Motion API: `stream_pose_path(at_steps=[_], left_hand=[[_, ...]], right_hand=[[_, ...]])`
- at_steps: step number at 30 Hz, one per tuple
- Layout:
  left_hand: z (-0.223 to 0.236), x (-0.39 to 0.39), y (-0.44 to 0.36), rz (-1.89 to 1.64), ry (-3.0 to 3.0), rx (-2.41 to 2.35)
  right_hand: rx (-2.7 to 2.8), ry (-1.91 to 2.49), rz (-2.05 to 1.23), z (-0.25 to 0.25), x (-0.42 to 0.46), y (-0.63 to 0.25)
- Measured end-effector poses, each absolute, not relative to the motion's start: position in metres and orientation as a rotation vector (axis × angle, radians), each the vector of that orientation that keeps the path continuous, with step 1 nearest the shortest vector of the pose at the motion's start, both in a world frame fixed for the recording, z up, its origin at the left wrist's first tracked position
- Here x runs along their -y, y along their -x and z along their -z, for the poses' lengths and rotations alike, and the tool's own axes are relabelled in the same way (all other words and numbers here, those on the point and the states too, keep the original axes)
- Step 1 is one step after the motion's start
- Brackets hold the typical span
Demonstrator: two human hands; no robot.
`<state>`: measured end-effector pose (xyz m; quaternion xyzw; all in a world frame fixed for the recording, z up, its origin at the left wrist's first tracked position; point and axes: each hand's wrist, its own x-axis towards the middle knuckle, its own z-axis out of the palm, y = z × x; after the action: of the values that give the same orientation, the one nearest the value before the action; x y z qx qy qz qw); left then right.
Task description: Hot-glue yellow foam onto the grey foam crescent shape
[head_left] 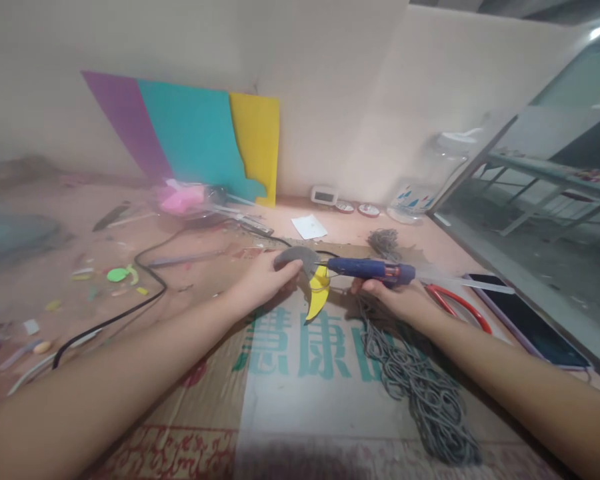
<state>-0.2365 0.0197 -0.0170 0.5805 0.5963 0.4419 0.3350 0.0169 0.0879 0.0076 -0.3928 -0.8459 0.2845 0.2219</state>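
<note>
My left hand pinches a crescent-shaped piece by its grey upper part. Its lower part is bare yellow and tapers to a point, with a thin strand looped across it. The grey part looks wrapped in yarn, though blur hides the detail. In my right hand is a blue hot glue gun, its nozzle pointing left at the crescent where grey meets yellow. A clear glue stick sticks out of its back. Below my right hand a long tangle of grey yarn lies on printed cardboard.
Red-handled pliers or scissors and a phone lie right of my right hand. A black cable crosses the left side among scraps. Behind stand coloured sheets, a small digital clock and a clear bottle.
</note>
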Motion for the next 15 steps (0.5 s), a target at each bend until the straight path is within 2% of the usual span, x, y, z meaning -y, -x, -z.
stream_pose_path(at_steps=[4,9,15], left_hand=[[0.0148,-0.0191,0.2369,-1.272,-1.510,-1.625],[0.0112,-0.0181,0.2365,-1.321,-1.516,-1.655],[0.0105,-0.0172,0.2359,-1.322,-1.523,-1.661]], right_hand=[[2.324,0.962,-0.888,-0.0083,-0.0853,-0.0140],[2.351,1.019,-0.762,-0.0077,-0.0841,-0.0119],[2.416,1.085,-0.761,-0.0150,-0.0778,-0.0070]])
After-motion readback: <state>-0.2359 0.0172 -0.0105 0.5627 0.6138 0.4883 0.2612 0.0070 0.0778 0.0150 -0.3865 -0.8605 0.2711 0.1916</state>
